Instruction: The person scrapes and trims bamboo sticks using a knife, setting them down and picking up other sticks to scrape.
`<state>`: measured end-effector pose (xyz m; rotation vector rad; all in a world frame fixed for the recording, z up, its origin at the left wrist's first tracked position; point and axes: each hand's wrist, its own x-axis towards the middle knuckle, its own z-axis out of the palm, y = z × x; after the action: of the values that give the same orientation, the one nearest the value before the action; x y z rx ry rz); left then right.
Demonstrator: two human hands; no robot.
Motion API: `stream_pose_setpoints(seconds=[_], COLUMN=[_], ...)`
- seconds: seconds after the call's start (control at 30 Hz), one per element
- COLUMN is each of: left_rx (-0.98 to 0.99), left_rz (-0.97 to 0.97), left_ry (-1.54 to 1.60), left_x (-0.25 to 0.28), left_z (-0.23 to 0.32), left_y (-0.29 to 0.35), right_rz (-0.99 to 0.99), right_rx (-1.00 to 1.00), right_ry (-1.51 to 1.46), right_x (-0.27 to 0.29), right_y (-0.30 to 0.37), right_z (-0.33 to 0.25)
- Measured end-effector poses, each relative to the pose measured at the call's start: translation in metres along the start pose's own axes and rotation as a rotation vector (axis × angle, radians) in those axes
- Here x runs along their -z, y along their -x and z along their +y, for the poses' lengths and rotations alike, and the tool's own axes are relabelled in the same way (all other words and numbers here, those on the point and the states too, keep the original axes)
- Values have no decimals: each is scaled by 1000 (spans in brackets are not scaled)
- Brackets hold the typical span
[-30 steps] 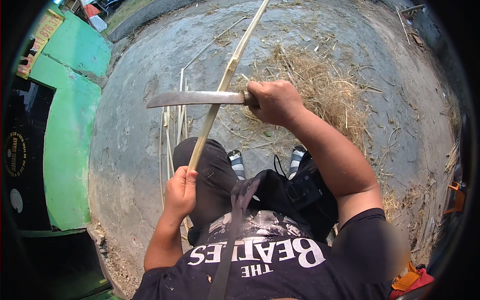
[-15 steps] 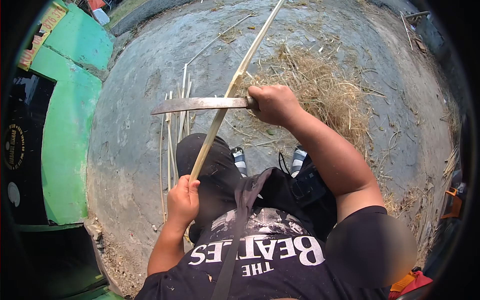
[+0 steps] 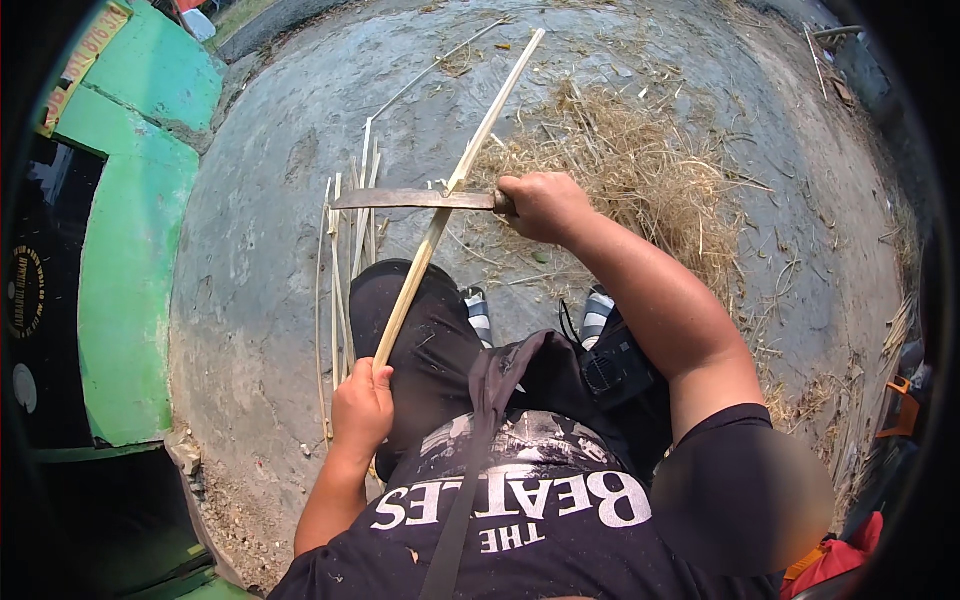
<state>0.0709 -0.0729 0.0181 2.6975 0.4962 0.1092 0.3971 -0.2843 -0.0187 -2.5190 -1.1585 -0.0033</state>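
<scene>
Left hand point(image 3: 362, 405) gripping a long pale strip point(image 3: 408, 290), right hand point(image 3: 548, 207) holding a knife point(image 3: 410, 199) across it.
The left fist closes on the strip's near end — seemingly to steady it and leave the far length free for the blade; the right wraps the handle, its knuckles clear of the strip. The strip slants above the left thigh point(image 3: 430, 325) — whether it rests there, I cannot tell. Farther out, thin strips point(image 3: 337, 260) lie to the left, and a heap of shavings point(image 3: 650, 180) ahead to the right.
</scene>
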Motion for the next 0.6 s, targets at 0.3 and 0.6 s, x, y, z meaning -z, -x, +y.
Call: stream_pose_setpoints(seconds=[0.3, 0.6], left_rx=[-22, -72], left_rz=[19, 29], left_ry=[33, 50], left_x=[-7, -7], left_z=[-8, -12], left_y=[2, 0], right_rz=[14, 71], right_rx=[-53, -64], right_ry=[7, 41], right_x=[3, 3], right_y=[2, 1], right_z=[12, 29])
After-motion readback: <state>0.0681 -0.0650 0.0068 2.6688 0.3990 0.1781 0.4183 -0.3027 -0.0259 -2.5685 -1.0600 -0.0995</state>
